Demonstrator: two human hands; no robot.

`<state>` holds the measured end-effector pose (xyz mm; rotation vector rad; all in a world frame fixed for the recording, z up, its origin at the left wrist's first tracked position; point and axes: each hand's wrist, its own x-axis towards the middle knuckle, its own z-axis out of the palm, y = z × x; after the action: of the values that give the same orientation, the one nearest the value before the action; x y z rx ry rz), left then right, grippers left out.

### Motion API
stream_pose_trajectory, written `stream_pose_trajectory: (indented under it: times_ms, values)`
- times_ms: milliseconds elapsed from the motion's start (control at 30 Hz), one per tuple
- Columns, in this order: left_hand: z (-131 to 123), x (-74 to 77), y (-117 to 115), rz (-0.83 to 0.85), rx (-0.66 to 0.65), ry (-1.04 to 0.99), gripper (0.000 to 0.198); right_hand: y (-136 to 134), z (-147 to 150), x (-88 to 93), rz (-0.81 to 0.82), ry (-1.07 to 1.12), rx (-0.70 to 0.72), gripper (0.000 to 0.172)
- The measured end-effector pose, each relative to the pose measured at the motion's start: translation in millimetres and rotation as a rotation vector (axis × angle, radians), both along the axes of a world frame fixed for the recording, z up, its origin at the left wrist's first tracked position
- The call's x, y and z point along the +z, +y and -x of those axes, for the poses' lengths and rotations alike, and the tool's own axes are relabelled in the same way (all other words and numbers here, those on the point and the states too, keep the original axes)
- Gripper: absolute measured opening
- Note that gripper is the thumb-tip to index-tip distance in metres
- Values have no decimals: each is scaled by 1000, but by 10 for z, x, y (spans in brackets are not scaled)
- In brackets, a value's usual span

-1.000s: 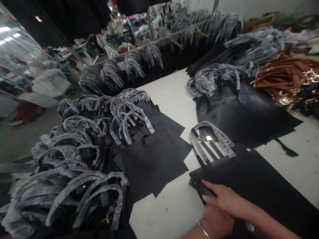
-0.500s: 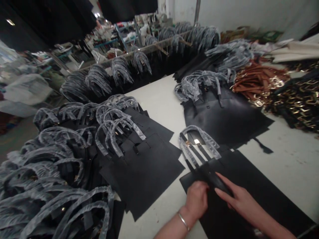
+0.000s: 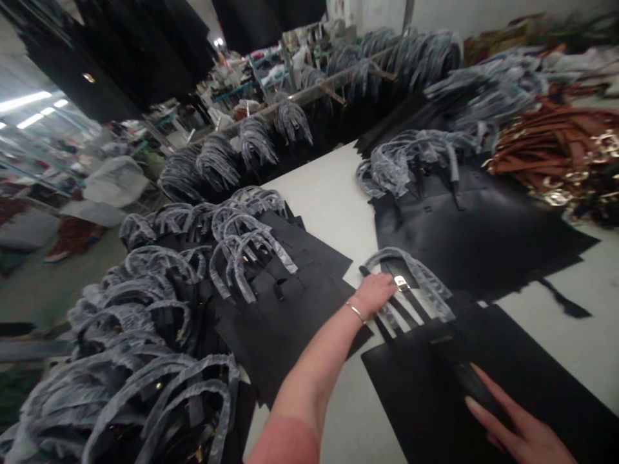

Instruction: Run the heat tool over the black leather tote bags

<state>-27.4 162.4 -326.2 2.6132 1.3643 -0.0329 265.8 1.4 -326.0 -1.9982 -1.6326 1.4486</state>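
A flat black bag panel (image 3: pixel 416 386) lies on the table in front of me, with a plastic-wrapped handle (image 3: pixel 425 277) at its far edge. Thin black straps (image 3: pixel 411 303) stick out there, one with a gold buckle (image 3: pixel 400 282). My left hand (image 3: pixel 374 293) is closed on a black strap beside that buckle, its fingertips partly hidden. Low on the right, my right hand (image 3: pixel 517 419) grips a long black tool (image 3: pixel 476 386) over the panel. The tool's far end blends into the black leather, so its exact kind is unclear.
Stacked black panels with wrapped handles (image 3: pixel 285 322) cover the left, beside a heap of wrapped handles (image 3: pixel 130 380). Another black bag pile (image 3: pixel 464 212) lies beyond the panel. Brown straps (image 3: pixel 556 151) are at the far right. A rail with hanging handles (image 3: pixel 217 161) runs behind the table.
My left hand has moved from the panel's edge forward to the straps by the buckle. My right hand and the black tool have shifted right and closer to me. The view has turned slightly left.
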Motion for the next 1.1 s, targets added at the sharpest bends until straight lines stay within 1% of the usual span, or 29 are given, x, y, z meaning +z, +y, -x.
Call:
stream_pose_trajectory:
  times_ms: [67, 133, 200, 267, 300, 333, 433, 500, 567, 667, 800, 867, 967, 1100]
  values:
    - [7, 57, 31, 8, -68, -41, 22, 24, 36, 107, 103, 7, 14, 86]
    - [19, 142, 33, 133, -56, -137, 22, 34, 55, 171, 132, 8, 25, 87]
    - [39, 231, -10, 321, 40, -250, 16, 32, 60, 188, 103, 0, 28, 85]
    - [59, 291, -114, 455, 165, -338, 5, 27, 59, 171, 56, -2, 23, 83]
    - [66, 302, -194, 490, 219, -371, 4, 24, 58, 157, 35, 1, 16, 81]
    - [69, 299, -292, 523, 269, -404, 7, 21, 57, 144, 27, 12, 9, 81]
    - [42, 221, -673, 690, 446, -564, 17, 3, 46, 129, 72, 63, -16, 81]
    - [-6, 151, -949, 800, 559, -703, 27, -26, 33, 165, 110, 103, -24, 80]
    - [-71, 97, -1195, 870, 661, -858, 37, -68, 29, 244, 124, 158, -9, 78]
    - [-182, 53, -1459, 922, 771, -1083, 48, -129, 78, 414, 168, 270, 50, 75]
    - [-301, -10, -1635, 933, 873, -1302, 59, -144, 250, 590, 250, 378, 64, 79]
    - [-327, -55, -1674, 919, 911, -1386, 62, -122, 335, 619, 289, 407, 67, 81]
    - [-327, -103, -1701, 906, 953, -1492, 62, -93, 401, 614, 317, 435, 66, 82]
    - [-338, -92, -1746, 942, 958, -1579, 60, -119, 380, 613, 336, 463, 34, 85]
